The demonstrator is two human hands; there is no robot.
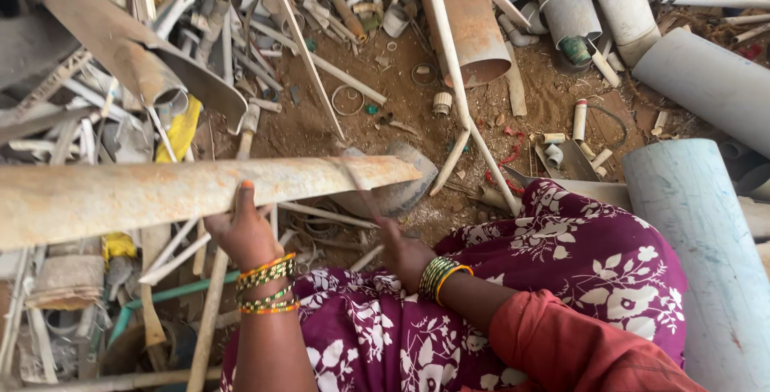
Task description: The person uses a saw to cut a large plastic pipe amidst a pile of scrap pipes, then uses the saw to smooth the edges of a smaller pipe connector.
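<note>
My left hand (243, 231) grips the near edge of a long, split, dirt-stained pipe section (160, 193) that lies across the left half of the view, thumb on top. My right hand (403, 254) is closed around a thin stick-like tool (357, 183), blurred, that points up at the pipe section's right end. Both wrists carry green and orange bangles. My lap is covered by a purple cloth with white flowers (577, 264).
A heap of broken white and grey plastic pipes (200, 31) fills the left and top. A rusty brown pipe (473, 31) lies at top centre. Large pale pipes (698, 231) lie on the right. Bare earth (401, 95) with small pipe offcuts shows in the middle.
</note>
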